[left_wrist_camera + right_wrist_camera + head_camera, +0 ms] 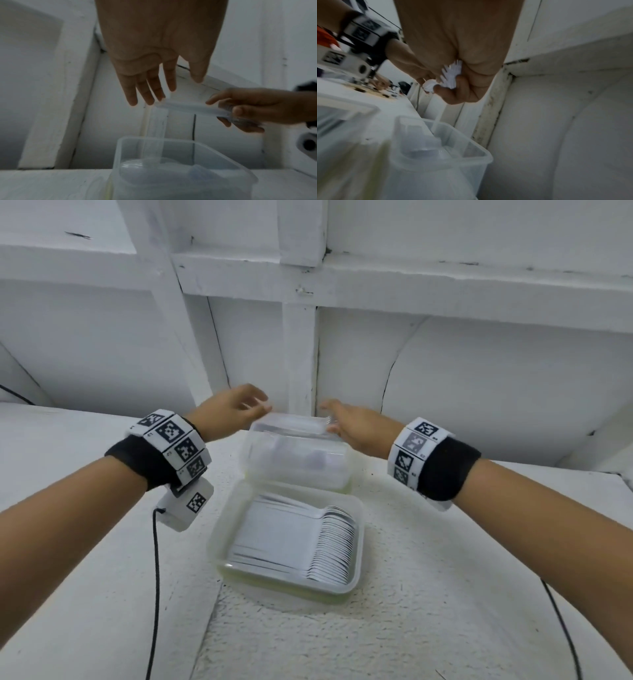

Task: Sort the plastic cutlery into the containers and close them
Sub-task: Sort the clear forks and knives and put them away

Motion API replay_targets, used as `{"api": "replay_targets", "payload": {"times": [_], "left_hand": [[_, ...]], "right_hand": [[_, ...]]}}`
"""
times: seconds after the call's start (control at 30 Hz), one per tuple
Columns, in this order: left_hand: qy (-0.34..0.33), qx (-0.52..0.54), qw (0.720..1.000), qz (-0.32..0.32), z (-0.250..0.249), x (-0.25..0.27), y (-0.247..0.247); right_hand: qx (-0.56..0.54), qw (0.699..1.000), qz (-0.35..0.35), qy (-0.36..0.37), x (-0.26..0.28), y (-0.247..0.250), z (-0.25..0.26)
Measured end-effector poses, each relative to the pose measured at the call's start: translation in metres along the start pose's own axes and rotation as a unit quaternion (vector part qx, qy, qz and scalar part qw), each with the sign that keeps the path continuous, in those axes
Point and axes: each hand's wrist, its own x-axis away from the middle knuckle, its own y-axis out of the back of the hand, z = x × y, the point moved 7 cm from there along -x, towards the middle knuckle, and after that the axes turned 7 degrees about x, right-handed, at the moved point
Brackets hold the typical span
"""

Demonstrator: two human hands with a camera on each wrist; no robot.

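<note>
My right hand [346, 422] grips a bundle of white plastic forks [298, 421] by the tine end; the tines [452, 75] fan out of my fist [462, 86]. The bundle [188, 108] lies level above the tall translucent container [298, 463] at the back, whose open rim [171, 140] shows below it. My left hand [239, 405] is open, with straight fingertips [149, 101] at the handle end of the bundle. Whether they touch it I cannot tell. The nearer shallow container [358, 529] stands open and holds a neat row of white spoons [329, 542].
Both containers stand on a white textured surface [428, 577] against a white panelled wall [301, 354]. Black cables [156, 577] hang from each wrist on the left and right. A yellow-green edge [274, 580] shows under the near container.
</note>
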Motion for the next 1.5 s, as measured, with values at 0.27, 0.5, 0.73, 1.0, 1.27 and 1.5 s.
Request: {"api": "replay_targets", "payload": {"times": [0.27, 0.5, 0.73, 1.0, 1.27, 1.5], "left_hand": [[0.176, -0.043, 0.983, 0.014, 0.072, -0.026, -0.01], [0.214, -0.004, 0.976, 0.039, 0.089, -0.025, -0.032], [0.201, -0.015, 0.979, 0.032, 0.093, -0.028, -0.033], [0.207, 0.013, 0.978, 0.026, 0.098, -0.029, -0.033], [0.216, 0.033, 0.976, 0.023, 0.101, -0.029, -0.034], [0.214, 0.026, 0.976, 0.024, 0.1, -0.029, -0.035]], "right_hand": [[0.065, 0.997, 0.045, -0.008, -0.048, -0.031, -0.016], [0.081, 0.993, 0.083, -0.001, -0.06, -0.057, -0.014], [0.06, 0.991, 0.119, -0.031, -0.063, -0.072, -0.02], [-0.028, 0.988, 0.129, -0.083, -0.077, -0.064, -0.022], [-0.045, 0.99, 0.107, -0.085, -0.076, -0.064, -0.021], [-0.059, 0.992, 0.095, -0.058, -0.075, -0.068, -0.016]]}}
